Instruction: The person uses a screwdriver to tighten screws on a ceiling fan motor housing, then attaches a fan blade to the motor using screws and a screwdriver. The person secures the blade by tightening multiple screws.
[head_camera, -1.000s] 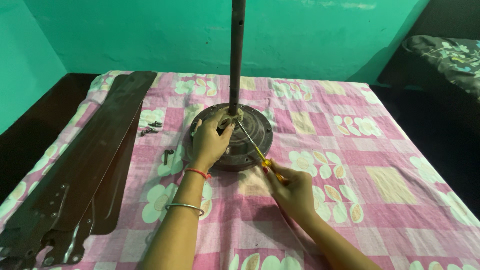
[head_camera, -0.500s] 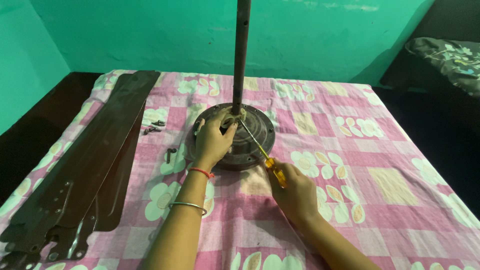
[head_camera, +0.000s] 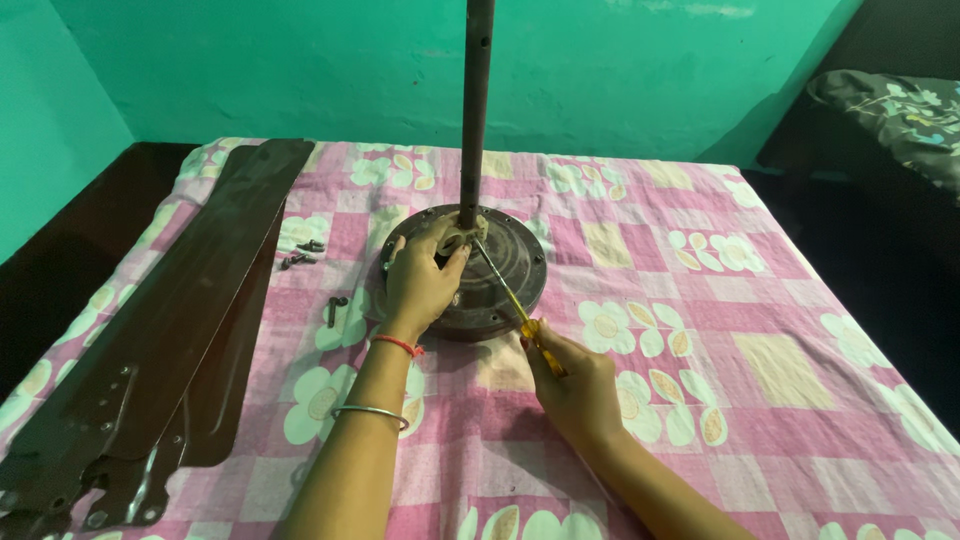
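Steadying the round dark metal ceiling-fan motor housing (head_camera: 475, 275), which sits mid-bed, the left hand (head_camera: 420, 285) lies curled over its hub at the foot of the upright dark downrod (head_camera: 476, 110). Right hand (head_camera: 575, 385), at 5 o'clock from the housing, is clenched on the yellow-handled screwdriver (head_camera: 512, 305), tip at the hub. Judgement: keep the blade seated square and press along the shaft so it does not slip. Loose dark screws (head_camera: 305, 255) lie at 9 o'clock, near three long brown fan blades (head_camera: 170, 330). Surface: pink checked floral bedsheet (head_camera: 760, 330). Green painted wall (head_camera: 300, 70) at 12 o'clock.
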